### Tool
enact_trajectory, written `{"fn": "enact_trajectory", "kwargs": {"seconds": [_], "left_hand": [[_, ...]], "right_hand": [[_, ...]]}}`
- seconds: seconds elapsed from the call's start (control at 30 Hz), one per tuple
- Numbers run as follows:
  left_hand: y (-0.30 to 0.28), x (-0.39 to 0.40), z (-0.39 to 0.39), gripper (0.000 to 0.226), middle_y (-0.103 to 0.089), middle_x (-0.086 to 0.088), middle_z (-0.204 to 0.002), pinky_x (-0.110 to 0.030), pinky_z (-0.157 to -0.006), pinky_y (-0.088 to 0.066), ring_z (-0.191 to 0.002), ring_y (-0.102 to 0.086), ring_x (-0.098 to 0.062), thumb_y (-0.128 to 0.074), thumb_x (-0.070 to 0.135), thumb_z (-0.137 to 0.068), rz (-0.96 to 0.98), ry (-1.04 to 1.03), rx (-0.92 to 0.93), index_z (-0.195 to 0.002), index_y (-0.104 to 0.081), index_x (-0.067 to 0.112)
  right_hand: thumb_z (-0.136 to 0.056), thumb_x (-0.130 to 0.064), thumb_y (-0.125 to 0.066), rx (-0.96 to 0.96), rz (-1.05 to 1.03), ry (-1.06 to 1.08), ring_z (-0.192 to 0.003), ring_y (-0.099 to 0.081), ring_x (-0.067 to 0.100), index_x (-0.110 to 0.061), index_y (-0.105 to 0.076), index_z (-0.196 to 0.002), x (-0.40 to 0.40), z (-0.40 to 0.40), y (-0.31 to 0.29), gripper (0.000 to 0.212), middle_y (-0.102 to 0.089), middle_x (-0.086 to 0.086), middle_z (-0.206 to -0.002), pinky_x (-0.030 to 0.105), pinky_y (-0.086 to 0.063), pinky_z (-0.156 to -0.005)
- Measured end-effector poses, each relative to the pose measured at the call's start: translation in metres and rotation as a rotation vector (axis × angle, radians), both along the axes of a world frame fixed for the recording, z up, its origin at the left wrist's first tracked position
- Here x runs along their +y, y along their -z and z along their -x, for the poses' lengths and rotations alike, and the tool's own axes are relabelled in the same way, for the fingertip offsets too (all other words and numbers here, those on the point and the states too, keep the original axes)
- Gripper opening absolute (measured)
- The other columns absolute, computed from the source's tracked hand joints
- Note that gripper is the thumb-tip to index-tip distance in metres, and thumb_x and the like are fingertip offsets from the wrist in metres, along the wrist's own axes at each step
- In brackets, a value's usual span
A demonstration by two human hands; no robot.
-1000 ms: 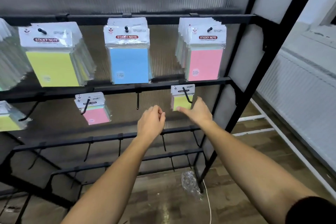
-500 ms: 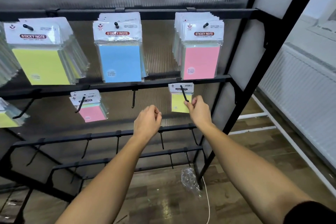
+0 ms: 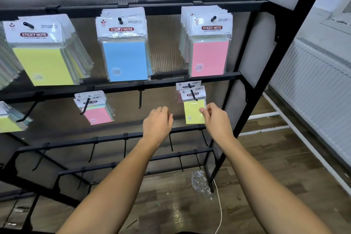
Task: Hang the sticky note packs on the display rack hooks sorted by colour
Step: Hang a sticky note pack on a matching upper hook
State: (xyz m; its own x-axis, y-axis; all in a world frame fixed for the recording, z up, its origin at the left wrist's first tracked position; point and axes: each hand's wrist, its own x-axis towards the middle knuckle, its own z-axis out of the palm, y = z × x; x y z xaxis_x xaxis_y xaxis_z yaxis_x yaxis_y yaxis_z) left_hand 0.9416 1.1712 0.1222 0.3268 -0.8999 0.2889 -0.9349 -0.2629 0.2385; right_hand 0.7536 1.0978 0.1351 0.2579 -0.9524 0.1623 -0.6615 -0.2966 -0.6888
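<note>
A black display rack [image 3: 209,77] carries sticky note packs on hooks. On the top row hang large yellow packs [image 3: 43,62], blue packs [image 3: 125,59] and pink packs [image 3: 209,57]. On the second row hang small pink packs [image 3: 97,115] and a small yellow pack [image 3: 192,110] on the right hook, with another pack behind it. My right hand [image 3: 216,119] pinches the right edge of that small yellow pack. My left hand [image 3: 157,123] hovers to its left with fingers loosely curled, holding nothing.
An empty hook [image 3: 140,99] sits between the small pink and small yellow packs. Lower rails [image 3: 114,138] carry several empty hooks. More packs [image 3: 9,119] hang at the far left. A crumpled plastic wrapper [image 3: 201,182] and a white cable lie on the wooden floor. A radiator [image 3: 319,81] stands at the right.
My right hand has moved from the hook area to the yellow pack's right edge and pinches it. The pack hangs lower and more forward on the hook. My left hand has barely moved.
</note>
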Motion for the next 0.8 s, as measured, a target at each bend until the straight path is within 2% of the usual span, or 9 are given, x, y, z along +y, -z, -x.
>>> {"fn": "enact_trajectory", "kwargs": {"seconds": [0.2,0.33,0.47,0.57,0.67,0.8], "left_hand": [[-0.002,-0.02,0.001,0.037,-0.063,-0.004,-0.109,-0.033,-0.071,-0.049,-0.101,-0.056,-0.021,-0.039,0.043,-0.102,-0.049,-0.009,-0.061,-0.11,-0.058,0.013],[-0.001,-0.043,-0.001,0.053,-0.061,-0.008,-0.119,-0.038,-0.082,-0.049,-0.112,-0.052,-0.025,-0.039,0.054,-0.099,-0.095,-0.035,0.038,-0.12,-0.056,0.009],[-0.001,-0.064,0.0,0.067,-0.061,-0.009,-0.121,-0.041,-0.085,-0.051,-0.114,-0.052,-0.027,-0.043,0.067,-0.091,-0.117,-0.056,0.136,-0.122,-0.055,0.009],[-0.004,-0.075,0.007,0.062,-0.064,-0.006,-0.114,-0.04,-0.081,-0.052,-0.108,-0.055,-0.026,-0.049,0.068,-0.088,-0.098,-0.068,0.202,-0.116,-0.057,0.013],[-0.006,-0.081,0.014,0.056,-0.067,-0.003,-0.1,-0.034,-0.069,-0.046,-0.097,-0.059,-0.025,-0.055,0.067,-0.085,-0.058,-0.1,0.249,-0.106,-0.057,0.015],[-0.004,-0.084,0.022,0.047,-0.069,-0.003,-0.093,-0.032,-0.067,-0.043,-0.09,-0.062,-0.025,-0.059,0.059,-0.088,-0.039,-0.156,0.252,-0.103,-0.06,0.014]], "right_hand": [[-0.1,-0.037,-0.053,-0.027,0.013,-0.039,-0.07,-0.053,0.027,-0.018,-0.051,-0.082,0.021,0.031,-0.009,0.027,-0.059,-0.004,-0.069,0.043,-0.044,-0.063],[-0.1,-0.035,-0.055,-0.085,-0.003,-0.071,-0.061,-0.051,0.019,-0.019,-0.052,-0.081,0.034,0.05,-0.015,0.025,-0.055,-0.006,-0.061,0.041,-0.042,-0.06],[-0.099,-0.035,-0.055,-0.121,-0.001,-0.059,-0.065,-0.053,0.025,-0.016,-0.054,-0.082,0.039,0.064,-0.018,0.026,-0.057,-0.001,-0.064,0.037,-0.039,-0.059],[-0.099,-0.036,-0.055,-0.14,-0.024,-0.051,-0.066,-0.053,0.022,-0.018,-0.054,-0.082,0.038,0.07,-0.019,0.025,-0.057,-0.001,-0.065,0.036,-0.039,-0.059],[-0.099,-0.038,-0.054,-0.146,-0.038,-0.044,-0.064,-0.053,0.017,-0.02,-0.054,-0.081,0.037,0.073,-0.018,0.025,-0.057,-0.003,-0.065,0.033,-0.038,-0.058],[-0.099,-0.038,-0.054,-0.157,-0.047,-0.043,-0.063,-0.051,0.015,-0.02,-0.054,-0.081,0.036,0.076,-0.018,0.025,-0.056,-0.003,-0.064,0.028,-0.035,-0.055]]}}
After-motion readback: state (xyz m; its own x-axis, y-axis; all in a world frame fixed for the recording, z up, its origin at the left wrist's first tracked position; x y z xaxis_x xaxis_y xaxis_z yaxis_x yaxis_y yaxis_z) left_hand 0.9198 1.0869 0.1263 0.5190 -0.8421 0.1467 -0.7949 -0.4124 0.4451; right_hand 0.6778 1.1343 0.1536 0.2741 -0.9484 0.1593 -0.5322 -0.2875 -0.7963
